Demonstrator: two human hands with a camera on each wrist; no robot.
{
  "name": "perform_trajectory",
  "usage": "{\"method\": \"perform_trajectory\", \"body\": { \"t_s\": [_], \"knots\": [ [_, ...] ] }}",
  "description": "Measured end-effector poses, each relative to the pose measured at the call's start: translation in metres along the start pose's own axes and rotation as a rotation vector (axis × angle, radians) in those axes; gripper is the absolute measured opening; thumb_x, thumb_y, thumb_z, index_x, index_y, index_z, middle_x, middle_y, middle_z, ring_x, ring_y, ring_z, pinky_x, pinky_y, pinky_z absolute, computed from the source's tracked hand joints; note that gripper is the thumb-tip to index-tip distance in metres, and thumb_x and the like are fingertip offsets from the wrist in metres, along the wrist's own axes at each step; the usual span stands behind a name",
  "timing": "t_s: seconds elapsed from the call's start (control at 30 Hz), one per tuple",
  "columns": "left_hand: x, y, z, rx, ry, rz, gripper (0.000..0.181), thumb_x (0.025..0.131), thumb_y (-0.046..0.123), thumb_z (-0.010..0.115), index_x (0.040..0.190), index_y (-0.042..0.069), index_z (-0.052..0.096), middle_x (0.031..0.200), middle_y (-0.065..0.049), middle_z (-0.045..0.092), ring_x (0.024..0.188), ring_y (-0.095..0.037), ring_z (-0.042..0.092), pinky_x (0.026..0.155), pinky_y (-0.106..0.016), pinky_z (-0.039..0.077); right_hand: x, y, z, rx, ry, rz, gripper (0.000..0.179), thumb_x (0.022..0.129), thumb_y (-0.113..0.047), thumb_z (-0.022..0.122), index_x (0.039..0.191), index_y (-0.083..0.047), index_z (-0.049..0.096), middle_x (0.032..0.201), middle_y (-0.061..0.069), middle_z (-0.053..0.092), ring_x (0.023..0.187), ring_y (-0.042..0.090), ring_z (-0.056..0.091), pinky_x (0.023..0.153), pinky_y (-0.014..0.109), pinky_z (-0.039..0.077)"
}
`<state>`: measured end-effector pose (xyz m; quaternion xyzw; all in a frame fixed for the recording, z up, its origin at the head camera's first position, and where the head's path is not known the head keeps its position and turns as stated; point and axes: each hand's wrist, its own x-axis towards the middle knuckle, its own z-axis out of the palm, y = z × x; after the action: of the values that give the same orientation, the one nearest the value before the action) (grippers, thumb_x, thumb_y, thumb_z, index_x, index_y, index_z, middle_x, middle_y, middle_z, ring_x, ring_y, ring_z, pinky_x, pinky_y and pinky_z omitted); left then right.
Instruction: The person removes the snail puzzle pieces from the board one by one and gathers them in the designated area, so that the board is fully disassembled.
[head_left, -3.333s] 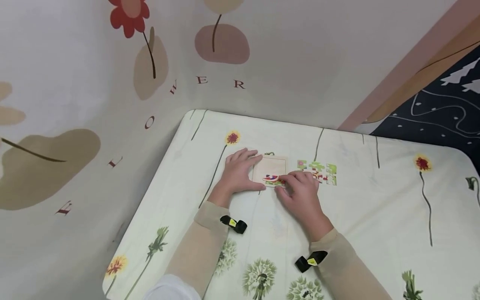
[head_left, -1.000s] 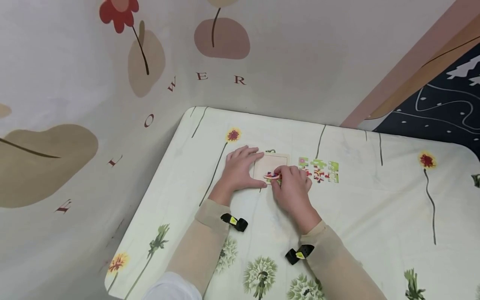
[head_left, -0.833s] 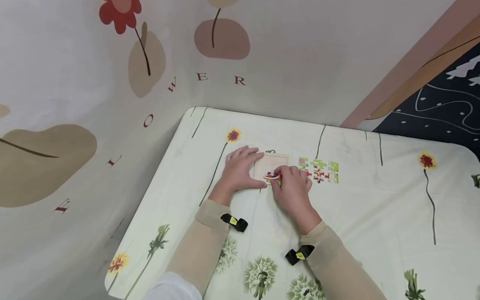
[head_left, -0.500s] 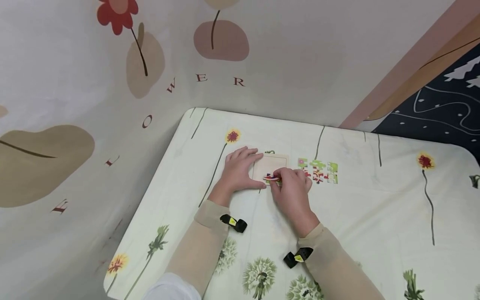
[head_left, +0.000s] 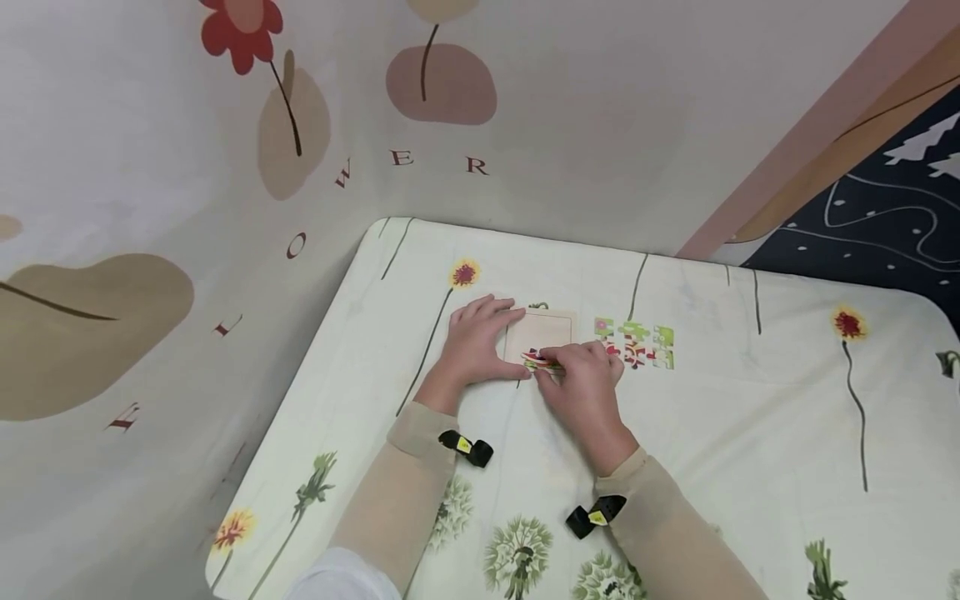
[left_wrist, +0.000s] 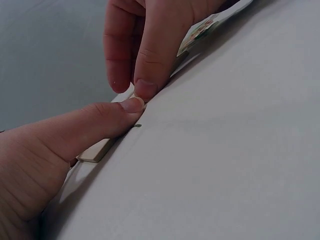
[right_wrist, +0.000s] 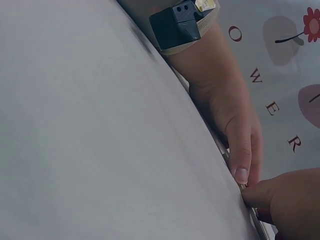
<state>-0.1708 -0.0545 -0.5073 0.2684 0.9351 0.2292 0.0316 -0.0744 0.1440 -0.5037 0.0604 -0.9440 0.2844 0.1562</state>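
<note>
A small square wooden puzzle tray (head_left: pixel 540 327) lies on the cloth in the head view. My left hand (head_left: pixel 474 346) spans its left side, with the index fingertip at the far corner and the thumb at the near edge, gripping it. My right hand (head_left: pixel 585 392) pinches a colourful jigsaw piece (head_left: pixel 532 359) low over the tray's near side; its fingers hide part of the piece. In the left wrist view, the right thumb (left_wrist: pixel 150 65) and the left thumb (left_wrist: pixel 100 122) meet at the tray's edge. The right wrist view also shows my left hand (right_wrist: pixel 240 130) at that edge.
Several more jigsaw pieces (head_left: pixel 634 354), green, red and white, lie grouped right of the tray, partly behind my right hand. A pale flower-print cloth (head_left: pixel 765 433) covers the table. A patterned wall hanging (head_left: pixel 585 150) rises beyond the far edge.
My right hand has shifted slightly left and toward the near edge of the tray, and its piece now sits lower. My left hand stays on the tray.
</note>
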Motion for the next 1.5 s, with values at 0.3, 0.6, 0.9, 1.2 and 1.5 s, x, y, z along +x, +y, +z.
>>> {"method": "perform_trajectory", "body": {
  "t_s": [0.3, 0.6, 0.9, 1.2, 1.5],
  "knots": [
    [-0.0003, 0.0, 0.001, -0.011, -0.001, -0.001, 0.104, 0.071, 0.065, 0.092, 0.159, 0.025, 0.054, 0.166, 0.001, 0.043, 0.158, -0.028, 0.025, 0.121, -0.058, 0.022, -0.0008, 0.0004, 0.0018, 0.047, -0.025, 0.046, 0.032, 0.09, -0.018, 0.087, 0.121, -0.013, 0.081, 0.109, 0.003, 0.079, 0.105, 0.032, 0.057, 0.095, 0.064, 0.029],
    [0.0, 0.001, 0.0006, -0.01, 0.001, -0.006, 0.104, 0.071, 0.068, 0.091, 0.159, 0.025, 0.054, 0.166, 0.001, 0.042, 0.158, -0.027, 0.024, 0.122, -0.057, 0.02, -0.0021, 0.0027, 0.0007, 0.049, -0.067, 0.071, 0.043, 0.091, -0.027, 0.084, 0.129, -0.008, 0.077, 0.117, 0.012, 0.061, 0.111, 0.039, 0.05, 0.101, 0.067, 0.027],
    [-0.0003, 0.0012, -0.0005, -0.009, -0.004, -0.005, 0.105, 0.071, 0.067, 0.092, 0.159, 0.025, 0.054, 0.166, 0.001, 0.043, 0.158, -0.028, 0.025, 0.121, -0.058, 0.021, -0.0018, 0.0038, 0.0006, 0.044, -0.078, 0.07, 0.036, 0.093, -0.028, 0.084, 0.124, -0.012, 0.079, 0.116, 0.011, 0.059, 0.111, 0.039, 0.048, 0.102, 0.067, 0.025],
    [0.0002, -0.0001, 0.0002, -0.012, 0.005, 0.002, 0.105, 0.071, 0.067, 0.092, 0.159, 0.025, 0.054, 0.166, 0.001, 0.043, 0.158, -0.028, 0.025, 0.121, -0.057, 0.02, 0.0001, 0.0074, 0.0009, 0.027, -0.077, -0.01, 0.027, 0.092, -0.024, 0.084, 0.117, -0.014, 0.08, 0.11, 0.008, 0.059, 0.105, 0.035, 0.047, 0.094, 0.062, 0.031],
    [-0.0013, 0.0008, 0.0006, -0.02, 0.007, 0.004, 0.104, 0.071, 0.066, 0.092, 0.159, 0.024, 0.054, 0.166, 0.001, 0.043, 0.158, -0.028, 0.025, 0.121, -0.058, 0.021, 0.0001, 0.0058, 0.0003, 0.062, -0.101, 0.047, 0.027, 0.092, -0.024, 0.084, 0.116, -0.012, 0.079, 0.111, 0.006, 0.061, 0.108, 0.033, 0.048, 0.1, 0.065, 0.027]
  ]
}}
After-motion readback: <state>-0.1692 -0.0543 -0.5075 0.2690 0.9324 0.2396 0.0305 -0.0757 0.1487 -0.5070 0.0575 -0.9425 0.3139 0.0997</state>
